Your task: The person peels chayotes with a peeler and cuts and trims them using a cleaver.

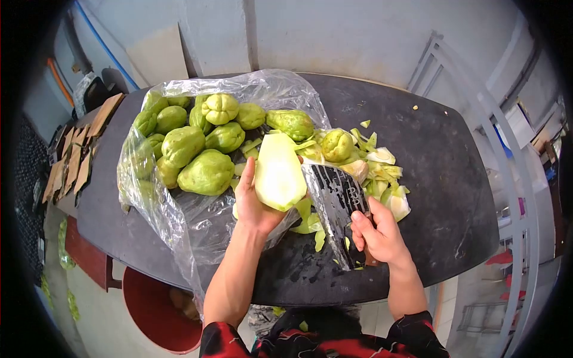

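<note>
Cupped in my left hand (256,206) is a peeled, pale green chayote (279,170), held upright above the table. My right hand (380,234) grips a broad-bladed cleaver (334,206) by its brown handle. Its wet, dark blade stands just right of the peeled chayote; whether they touch I cannot tell. Several unpeeled green chayotes (207,173) sit on a clear plastic bag (206,235) behind and left of my left hand. A heap of peels and trimmings (385,173) lies beyond the cleaver, with a yellowish-green chayote (338,145) among it.
The dark table (447,197) has a curved front edge close to my body. Below it at the left stands a red bucket (156,313), its contents unclear. Flat brown pieces (77,152) are stacked on the left, and a grey metal railing (498,119) runs along the right.
</note>
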`<state>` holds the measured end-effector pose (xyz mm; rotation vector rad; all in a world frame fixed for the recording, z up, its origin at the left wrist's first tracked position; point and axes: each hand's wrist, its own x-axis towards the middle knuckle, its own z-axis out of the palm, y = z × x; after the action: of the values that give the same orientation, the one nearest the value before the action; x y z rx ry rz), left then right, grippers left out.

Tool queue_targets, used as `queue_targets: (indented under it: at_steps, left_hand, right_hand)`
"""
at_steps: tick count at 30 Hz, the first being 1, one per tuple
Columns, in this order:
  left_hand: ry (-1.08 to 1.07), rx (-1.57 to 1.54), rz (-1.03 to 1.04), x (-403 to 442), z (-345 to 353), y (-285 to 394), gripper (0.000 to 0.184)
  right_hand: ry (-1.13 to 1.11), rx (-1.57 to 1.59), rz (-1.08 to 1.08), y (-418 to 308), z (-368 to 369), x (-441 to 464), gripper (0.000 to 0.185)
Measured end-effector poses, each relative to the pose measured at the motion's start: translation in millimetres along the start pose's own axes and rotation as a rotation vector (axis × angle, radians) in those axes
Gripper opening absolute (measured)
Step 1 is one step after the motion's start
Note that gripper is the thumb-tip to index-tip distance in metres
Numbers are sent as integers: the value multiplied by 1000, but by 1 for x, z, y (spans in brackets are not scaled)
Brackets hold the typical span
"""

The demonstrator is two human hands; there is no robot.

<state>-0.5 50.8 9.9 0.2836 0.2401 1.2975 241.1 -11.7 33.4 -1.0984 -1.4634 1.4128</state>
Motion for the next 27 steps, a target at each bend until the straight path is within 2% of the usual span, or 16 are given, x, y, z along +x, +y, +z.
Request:
queue_targets:
  at_steps: [3, 9, 11, 21, 23, 27]
  left_hand:
    - [37, 8, 38, -4, -2, 2, 64]
    - [-155, 59, 21, -8, -4, 10, 62]
    - [-43, 55, 42, -7, -5, 6, 63]
    - [-14, 65, 58, -14, 0, -12, 61]
    - [77, 46, 58, -14, -3, -19, 59]
    - [46, 86, 81, -14, -7, -28, 59]
  right_hand:
    - [-8, -17, 11, 3, 4, 3, 20]
    - [2, -21, 35, 5, 6, 5, 19]
    - [14, -43, 35, 5, 7, 5, 18]
    - [2, 68, 20, 7, 14, 6, 17]
    - [2, 79, 8, 7, 15, 7, 19]
    - [-4, 114, -2, 15, 14, 7, 20]
